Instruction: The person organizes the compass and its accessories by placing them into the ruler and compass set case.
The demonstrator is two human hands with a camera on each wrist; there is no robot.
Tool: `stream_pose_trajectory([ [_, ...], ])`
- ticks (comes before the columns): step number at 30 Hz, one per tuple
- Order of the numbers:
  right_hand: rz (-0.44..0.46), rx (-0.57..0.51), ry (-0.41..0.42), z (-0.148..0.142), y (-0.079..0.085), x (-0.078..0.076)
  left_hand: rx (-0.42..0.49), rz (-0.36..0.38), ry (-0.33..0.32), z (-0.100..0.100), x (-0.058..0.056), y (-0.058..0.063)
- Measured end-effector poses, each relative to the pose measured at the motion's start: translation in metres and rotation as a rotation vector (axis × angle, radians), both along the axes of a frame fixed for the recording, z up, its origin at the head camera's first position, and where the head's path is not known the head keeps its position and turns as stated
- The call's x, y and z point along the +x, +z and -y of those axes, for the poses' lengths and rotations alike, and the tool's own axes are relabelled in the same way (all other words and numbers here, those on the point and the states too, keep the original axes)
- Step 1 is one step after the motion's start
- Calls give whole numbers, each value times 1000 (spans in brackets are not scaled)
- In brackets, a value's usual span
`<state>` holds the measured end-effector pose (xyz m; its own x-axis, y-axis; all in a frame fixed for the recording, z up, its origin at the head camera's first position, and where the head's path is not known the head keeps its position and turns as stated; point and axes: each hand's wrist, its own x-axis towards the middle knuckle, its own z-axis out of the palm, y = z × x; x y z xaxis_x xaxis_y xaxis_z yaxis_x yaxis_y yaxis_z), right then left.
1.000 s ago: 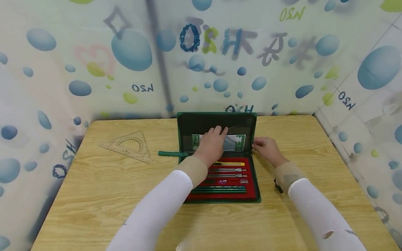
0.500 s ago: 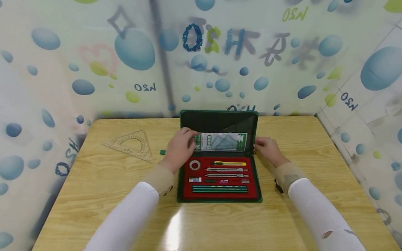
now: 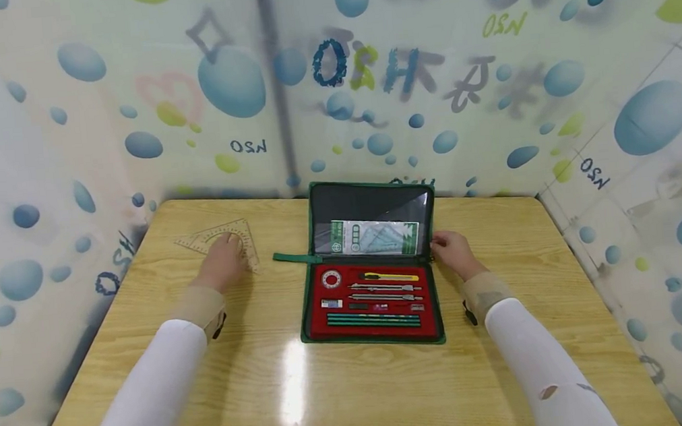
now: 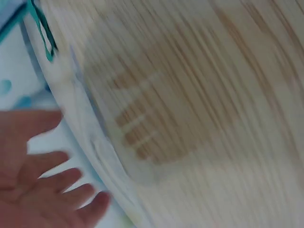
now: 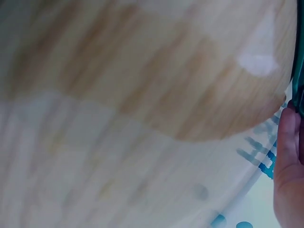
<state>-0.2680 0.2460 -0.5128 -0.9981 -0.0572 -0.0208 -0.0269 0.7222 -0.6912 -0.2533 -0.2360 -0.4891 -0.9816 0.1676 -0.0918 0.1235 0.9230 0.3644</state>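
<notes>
My left hand (image 3: 223, 260) reaches over a clear triangular set square (image 3: 250, 248) with a protractor cutout, lying at the table's back left. Its fingers are spread and hold nothing in the left wrist view. My right hand (image 3: 455, 254) pinches the right edge of an open green zip case (image 3: 377, 343) near the fold; the right wrist view shows its fingertips at the green edge. The case's lid stands raised, with a printed packet (image 3: 376, 237) in its clear pocket. The red inner tray (image 3: 316, 320) holds compasses (image 3: 384, 293), a yellow cutter (image 3: 390, 277) and green pencils (image 3: 373, 320).
The case's green strap (image 3: 293, 258) sticks out leftward over the wooden table (image 3: 394, 398). Also in the tray are a white ring-shaped piece (image 3: 331, 279), an eraser (image 3: 331, 304) and a sharpener (image 3: 417, 308). A patterned sheet (image 3: 334, 139) rises behind the table's back edge.
My left hand has left the packet in the lid and moved left to the set square. The packet and the tray are uncovered. My right hand stays at the case's edge.
</notes>
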Motion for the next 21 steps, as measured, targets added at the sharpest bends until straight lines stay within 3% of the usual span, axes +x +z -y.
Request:
stream_pose_trajectory([
  [3, -3, 1, -3, 0, 0, 0, -82, 61, -31, 10, 8, 0],
  [5, -7, 7, 1, 0, 0, 0, -117, 88, -15, 10, 14, 3],
  [11, -31, 11, 3, -1, 0, 1, -175, 161, 25, 0, 28, 23],
  [15, -35, 6, -1, -1, 2, 2, -136, 114, 82, 5, 27, 27],
  [18, -27, -5, -1, -1, 2, 2, -115, 97, 165, 21, 21, 21],
  [21, -27, 0, -1, -1, 1, 0, -118, 132, 219, 38, 17, 14],
])
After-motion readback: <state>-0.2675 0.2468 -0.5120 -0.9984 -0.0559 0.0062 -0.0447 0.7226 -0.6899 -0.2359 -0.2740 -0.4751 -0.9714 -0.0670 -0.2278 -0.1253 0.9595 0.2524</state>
